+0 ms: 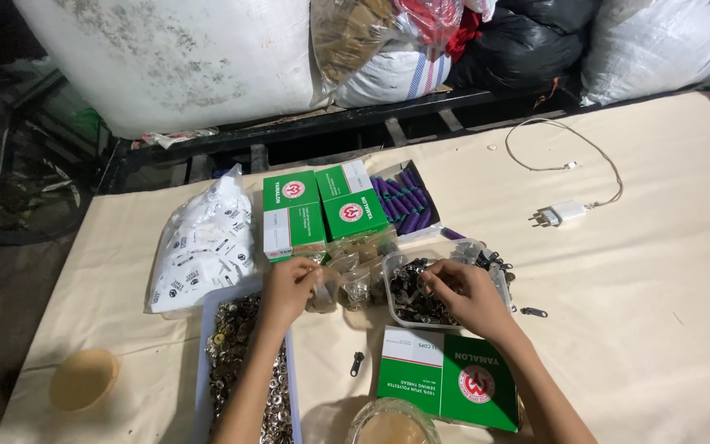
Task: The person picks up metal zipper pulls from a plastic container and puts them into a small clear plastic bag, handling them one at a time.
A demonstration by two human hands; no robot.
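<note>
The right hand (463,294) reached into a clear plastic tub (495,271) of dark metal zipper pulls, its fingertips pinched together on something too small to make out. The tub sat at the middle of the cloth-covered table (659,247), just in front of the person. The left hand (288,288) was closed on a small clear bag (325,289), held just left of the tub. Under the left forearm lay a white tray (207,329) full of silvery metal rings and buttons. Two loose zipper pulls lay on the cloth near the tub. Behind it stood two green-and-white boxes (318,210), and an open box (408,197) held purple thread spools. A plastic bag (203,242) of white labels lay to the left, and another green box (454,378) sat nearest the person.
</note>
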